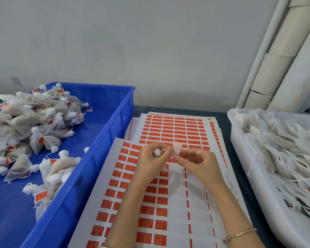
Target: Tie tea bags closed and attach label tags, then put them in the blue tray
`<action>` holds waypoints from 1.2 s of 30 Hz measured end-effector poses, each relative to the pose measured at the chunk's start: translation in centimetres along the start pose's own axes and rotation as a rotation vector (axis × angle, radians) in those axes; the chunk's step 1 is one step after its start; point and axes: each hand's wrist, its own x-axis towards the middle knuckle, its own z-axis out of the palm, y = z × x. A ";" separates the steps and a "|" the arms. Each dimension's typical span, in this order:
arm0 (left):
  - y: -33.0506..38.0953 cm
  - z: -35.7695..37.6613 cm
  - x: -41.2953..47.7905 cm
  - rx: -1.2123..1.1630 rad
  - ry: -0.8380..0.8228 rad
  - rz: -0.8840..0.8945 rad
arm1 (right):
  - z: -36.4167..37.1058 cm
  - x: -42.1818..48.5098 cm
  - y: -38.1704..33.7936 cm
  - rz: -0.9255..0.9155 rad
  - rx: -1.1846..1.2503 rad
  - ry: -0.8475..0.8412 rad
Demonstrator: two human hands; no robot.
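My left hand [150,159] is closed around a tea bag [157,152], whose bunched white top pokes out between thumb and fingers. A thin string runs from it to a small label tag [175,149], seen from its white back side. My right hand [197,162] pinches that tag by its lower edge. Both hands hover over the front sheet of red labels [150,199]. The blue tray [104,140] on the left holds several finished tea bags [30,122] with red tags.
A white tub [243,158] on the right is full of untied tea bags [286,151] with loose strings. More label sheets [174,127] lie stacked behind the front one. Cardboard tubes [283,56] lean against the wall at the back right.
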 end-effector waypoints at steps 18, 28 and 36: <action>0.1 0.1 -0.1 0.044 0.000 0.030 | 0.5 -0.1 0.4 -0.063 -0.136 0.009; -0.3 0.2 0.0 0.131 0.034 0.040 | 0.1 0.2 0.9 -0.070 -0.086 0.034; -0.4 0.3 0.0 0.120 0.020 0.014 | 0.1 0.3 1.2 -0.054 -0.074 0.092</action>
